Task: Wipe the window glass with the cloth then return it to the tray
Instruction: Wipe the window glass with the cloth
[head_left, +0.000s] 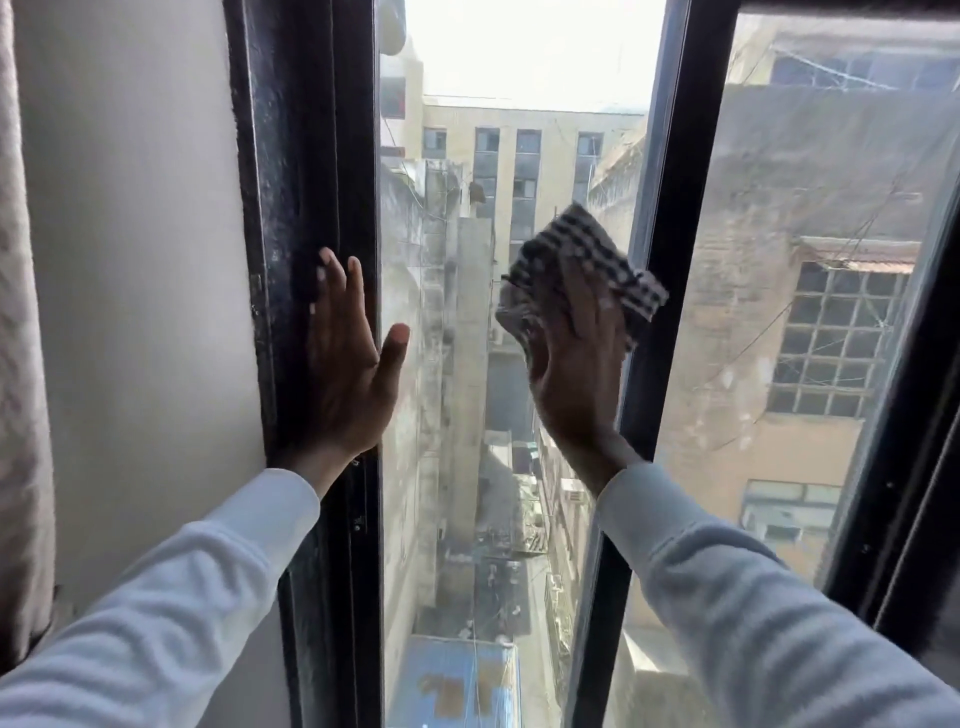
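Right hand (574, 353) at about three o'clock from frame centre, palm flat and fingers spread, pressing the checked cloth (587, 270) against the window glass (467, 467). Cloth black-and-white, bunched under the fingers, one corner poking out toward one o'clock, touching the dark centre mullion (670, 208). Left hand (345, 364) at nine o'clock, wide open and holding nothing, fingers lying flat on the black window frame (306, 156), thumb splayed over the pane. White sleeves (208, 597) on both arms. Curtain (21, 364) hanging at far nine o'clock beside the wall (140, 260). Buildings (779, 312) showing beyond the streaky glass. No tray or other container within view.
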